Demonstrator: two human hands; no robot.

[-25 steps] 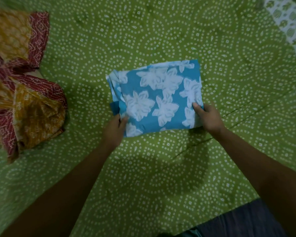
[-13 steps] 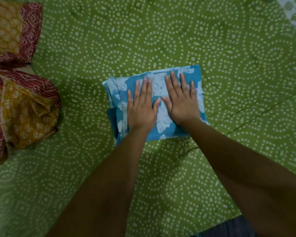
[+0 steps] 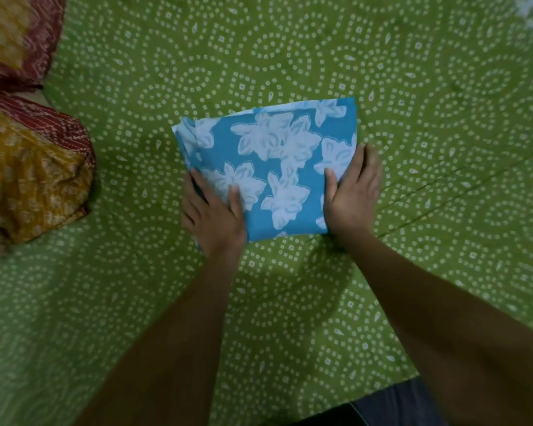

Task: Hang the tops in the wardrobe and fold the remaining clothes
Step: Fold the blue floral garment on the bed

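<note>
A folded blue garment with white flowers is lying near the middle of the green dotted bedsheet. The left hand is gripping the bundle's near left corner, thumb lying on top and fingers curling around the side edge. The right hand is gripping its near right edge, thumb on top, fingers wrapping the side. A red and mustard cloth heap is sitting well apart at the sheet's left edge.
</note>
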